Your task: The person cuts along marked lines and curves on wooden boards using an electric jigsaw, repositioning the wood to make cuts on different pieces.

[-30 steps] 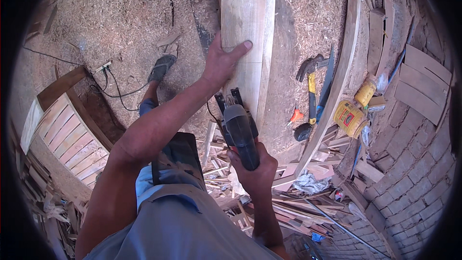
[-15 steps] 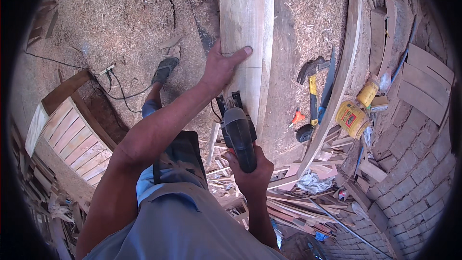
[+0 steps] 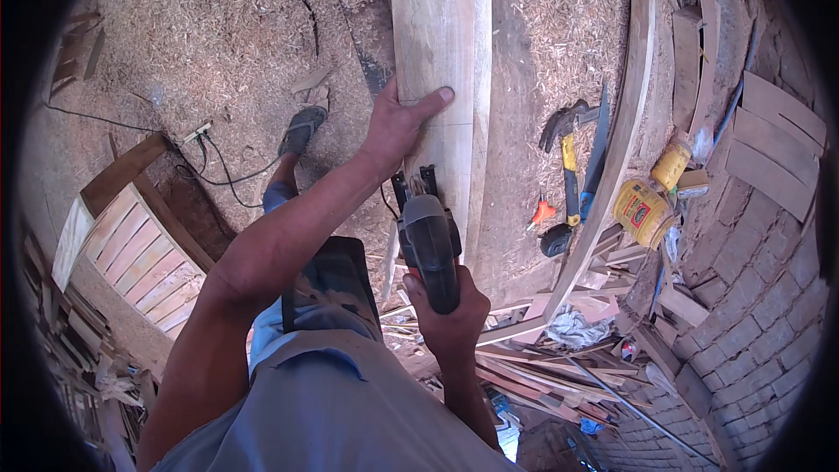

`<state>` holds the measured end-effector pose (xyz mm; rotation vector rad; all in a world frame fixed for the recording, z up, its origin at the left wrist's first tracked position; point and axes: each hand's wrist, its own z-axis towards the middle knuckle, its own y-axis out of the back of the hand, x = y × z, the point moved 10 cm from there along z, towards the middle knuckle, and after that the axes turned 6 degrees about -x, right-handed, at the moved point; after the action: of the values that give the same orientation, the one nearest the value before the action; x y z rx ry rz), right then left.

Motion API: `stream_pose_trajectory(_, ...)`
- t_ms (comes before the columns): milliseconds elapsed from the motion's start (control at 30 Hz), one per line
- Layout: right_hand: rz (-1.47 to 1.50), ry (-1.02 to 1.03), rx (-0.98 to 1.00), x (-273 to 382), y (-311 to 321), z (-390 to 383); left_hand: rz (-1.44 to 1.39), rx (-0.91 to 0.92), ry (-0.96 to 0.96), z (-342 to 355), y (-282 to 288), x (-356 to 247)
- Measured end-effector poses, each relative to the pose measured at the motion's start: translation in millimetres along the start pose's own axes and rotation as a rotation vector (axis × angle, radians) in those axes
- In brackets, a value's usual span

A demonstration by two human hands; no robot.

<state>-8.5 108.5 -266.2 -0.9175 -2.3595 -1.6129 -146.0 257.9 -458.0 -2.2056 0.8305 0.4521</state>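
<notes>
In the head view, the plank (image 3: 441, 44) lies ahead of the person, its long axis running from the top edge back toward the body, over a wider board (image 3: 514, 122) whose bare strip shows on the right. A thin dark line crosses the plank just beyond the jigsaw (image 3: 428, 232). The tool sits at the plank's near end, by its left edge, its body pointing away from the person and nearly parallel with the plank; whether the blade touches wood is hidden.

The right hand (image 3: 453, 319) is wrapped around the jigsaw's rear handle, directly behind the tool and nearer the body. The left hand (image 3: 398, 122) is farther forward, ahead of the jigsaw and nearer the line: its thumb stretches over the plank's top face, while its fingers disappear at the left edge, so I cannot tell how tightly they curl.

Right of the plank, well apart from both hands, lie a claw hammer (image 3: 568, 157), a handsaw (image 3: 596, 157), a small orange-handled tool (image 3: 544, 212) and a black tape measure (image 3: 555, 240).
</notes>
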Motion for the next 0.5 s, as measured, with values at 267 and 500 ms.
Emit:
stream_pose_trajectory(267,0.033,0.009,-0.036,2.9,-3.6,-1.2,0.017,-0.013,0.006,2.9,3.5,2.1)
stream_pose_trajectory(500,0.064,-0.047,-0.052,2.9,-7.1,-4.5,0.035,0.007,0.051,0.9,-0.5,0.0)
